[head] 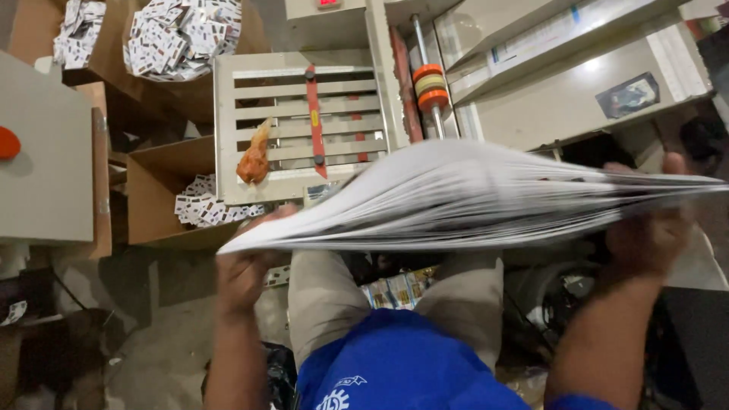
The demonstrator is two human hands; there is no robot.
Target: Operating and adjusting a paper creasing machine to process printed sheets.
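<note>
Head view looks down on both hands closed on one thick stack of white sheets (471,197), held flat in the air above the person's knees. Left hand (243,273) clamps the near-left corner from beneath, thumb hidden under the paper; right hand (645,235) grips the far-right end, its thumb tip showing over the top sheet. Between the two grips the stack bows upward and its loose edges fan out and blur, so the step in hand reads as jogging or carrying the sheets, both ends supported. Just beyond the stack stands a grey slatted feed tray (300,125) with a red strip down its middle and an orange rag (254,156) lying on it. Left of the left hand is an open cardboard box (163,197) holding small printed cards. Any next move calls for both grips staying firm and level, since the fanned sheets look ready to slide apart.
</note>
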